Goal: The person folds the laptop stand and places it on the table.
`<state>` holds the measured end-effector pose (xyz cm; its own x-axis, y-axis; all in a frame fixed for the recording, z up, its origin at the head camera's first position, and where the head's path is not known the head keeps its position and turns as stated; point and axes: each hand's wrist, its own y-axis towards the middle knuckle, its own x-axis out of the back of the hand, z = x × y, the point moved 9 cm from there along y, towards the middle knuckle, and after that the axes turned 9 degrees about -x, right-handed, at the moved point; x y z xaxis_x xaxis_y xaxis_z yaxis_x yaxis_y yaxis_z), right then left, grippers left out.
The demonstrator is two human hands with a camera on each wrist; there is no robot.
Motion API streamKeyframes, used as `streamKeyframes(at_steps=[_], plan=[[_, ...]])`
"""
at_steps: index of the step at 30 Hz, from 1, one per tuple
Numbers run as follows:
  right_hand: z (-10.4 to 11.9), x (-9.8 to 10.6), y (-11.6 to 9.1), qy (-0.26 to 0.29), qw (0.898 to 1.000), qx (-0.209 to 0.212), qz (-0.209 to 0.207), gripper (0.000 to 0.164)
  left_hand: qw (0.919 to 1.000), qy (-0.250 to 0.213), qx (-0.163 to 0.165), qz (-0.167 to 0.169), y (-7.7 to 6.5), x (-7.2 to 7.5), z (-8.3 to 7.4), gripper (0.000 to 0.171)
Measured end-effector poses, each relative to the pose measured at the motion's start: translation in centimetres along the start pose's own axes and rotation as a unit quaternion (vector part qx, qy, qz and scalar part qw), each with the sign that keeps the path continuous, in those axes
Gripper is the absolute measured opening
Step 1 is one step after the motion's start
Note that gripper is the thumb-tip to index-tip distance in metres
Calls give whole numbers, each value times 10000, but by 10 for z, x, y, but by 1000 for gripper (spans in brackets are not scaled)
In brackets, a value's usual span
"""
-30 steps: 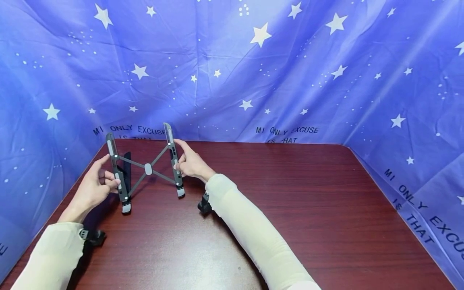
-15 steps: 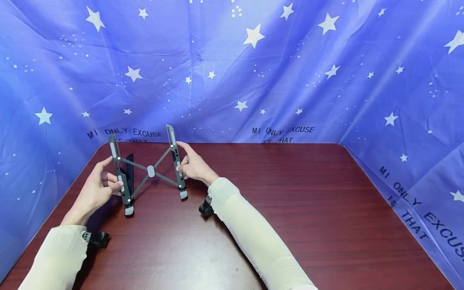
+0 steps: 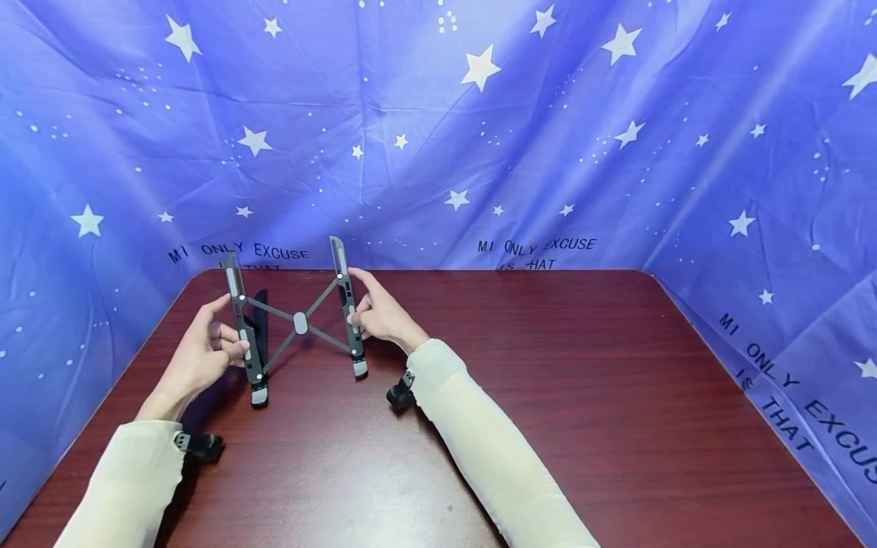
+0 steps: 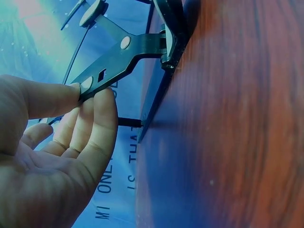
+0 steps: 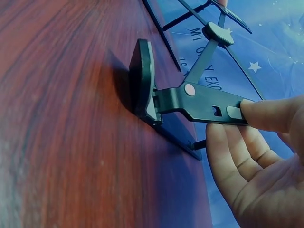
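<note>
Shifted the folding laptop stand (image 3: 300, 323) slightly right on the bench (image 3: 548, 380); our left hand (image 3: 202, 354) pinches its left rail, right hand (image 3: 384, 313) pinches its right rail.

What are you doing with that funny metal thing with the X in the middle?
A person is holding a folding metal stand that sits on a dark red table. The left hand pinches its left bar, and the right hand pinches its right bar. The two bars stand tilted up, spread apart, joined by crossed rods. A blue cloth with stars hangs behind.
</note>
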<state>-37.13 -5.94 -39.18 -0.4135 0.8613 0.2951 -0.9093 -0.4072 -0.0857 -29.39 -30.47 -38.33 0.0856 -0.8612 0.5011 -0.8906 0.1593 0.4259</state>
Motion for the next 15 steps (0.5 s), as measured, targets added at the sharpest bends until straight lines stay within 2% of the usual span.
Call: streamKeyframes(at_steps=[7, 15], plan=[[1, 2, -2, 102, 9999, 102, 79, 85, 9999, 65, 130, 19, -1, 1, -2, 88], [5, 7, -2, 232, 9994, 243, -75, 77, 9996, 31, 277, 43, 0, 1, 0, 88]])
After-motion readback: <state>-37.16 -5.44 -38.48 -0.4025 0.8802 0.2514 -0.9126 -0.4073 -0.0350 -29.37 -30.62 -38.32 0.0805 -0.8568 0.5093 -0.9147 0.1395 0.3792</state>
